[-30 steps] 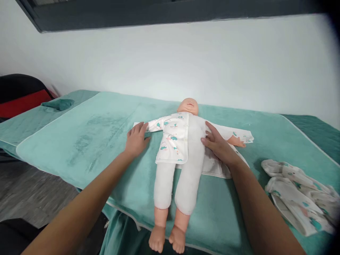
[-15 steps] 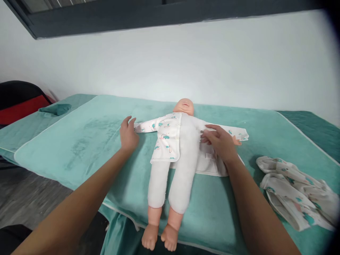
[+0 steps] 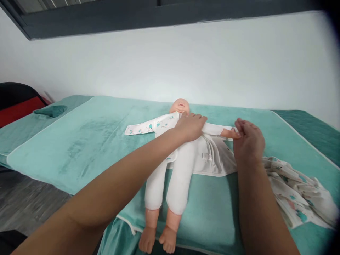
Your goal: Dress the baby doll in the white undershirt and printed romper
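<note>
A baby doll (image 3: 178,184) with a white cloth body lies on its back, feet toward me. Its printed white baby shirt (image 3: 165,123) covers the doll's arm and chest at the left; the other half (image 3: 216,159) lies spread inside-up beneath the doll at the right. My left hand (image 3: 191,126) is open, laid over the upper chest and shoulder near the shirt's edge. At the right, my right hand (image 3: 249,141) has its fingers curled around the doll's hand (image 3: 230,133), that arm stretched out over the loose sleeve. The right fingertips are partly hidden.
A teal padded mat (image 3: 79,141) covers the bed. Folded printed baby clothes (image 3: 302,194) lie at the right beside my forearm. A white wall (image 3: 159,63) rises behind the bed, and a red and black chair (image 3: 21,106) stands at far left.
My left hand has moved right, from the left sleeve's cuff to the doll's chest. My right hand has gone from the doll's side outward to its hand.
</note>
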Demonstrator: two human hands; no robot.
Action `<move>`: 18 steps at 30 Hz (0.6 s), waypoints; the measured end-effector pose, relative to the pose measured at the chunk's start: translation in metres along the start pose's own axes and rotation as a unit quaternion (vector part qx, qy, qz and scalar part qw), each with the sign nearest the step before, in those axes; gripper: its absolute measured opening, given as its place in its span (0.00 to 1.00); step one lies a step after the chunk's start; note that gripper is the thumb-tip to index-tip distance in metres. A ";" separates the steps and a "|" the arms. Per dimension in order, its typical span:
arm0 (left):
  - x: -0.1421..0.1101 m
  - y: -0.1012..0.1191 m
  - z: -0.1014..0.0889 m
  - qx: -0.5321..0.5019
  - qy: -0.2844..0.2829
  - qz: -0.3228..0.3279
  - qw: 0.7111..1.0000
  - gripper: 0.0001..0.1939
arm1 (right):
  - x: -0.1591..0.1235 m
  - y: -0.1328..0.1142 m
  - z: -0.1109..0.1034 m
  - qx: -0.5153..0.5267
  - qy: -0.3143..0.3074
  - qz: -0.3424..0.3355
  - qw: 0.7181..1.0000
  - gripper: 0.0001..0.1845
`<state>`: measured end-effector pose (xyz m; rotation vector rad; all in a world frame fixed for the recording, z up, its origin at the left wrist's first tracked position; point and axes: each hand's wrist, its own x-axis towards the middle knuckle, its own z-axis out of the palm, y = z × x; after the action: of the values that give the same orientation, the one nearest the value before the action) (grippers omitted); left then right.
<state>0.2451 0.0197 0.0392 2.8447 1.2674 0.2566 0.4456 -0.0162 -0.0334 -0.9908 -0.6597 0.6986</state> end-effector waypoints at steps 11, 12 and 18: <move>0.028 0.003 -0.006 0.092 0.021 0.052 0.994 0.19 | 0.005 0.012 0.004 -0.125 -0.073 -0.008 0.989 0.19; 0.028 0.001 -0.009 0.101 0.033 0.046 0.993 0.20 | 0.007 0.016 0.004 -0.221 -0.065 -0.005 0.973 0.18; 0.024 -0.001 -0.014 0.141 0.005 0.037 0.989 0.20 | 0.001 0.023 0.009 -0.594 -0.182 0.025 0.783 0.17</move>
<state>0.2578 0.0374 0.0561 3.1340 1.2956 0.0982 0.4347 -0.0023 -0.0501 -2.0618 -1.5058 0.4681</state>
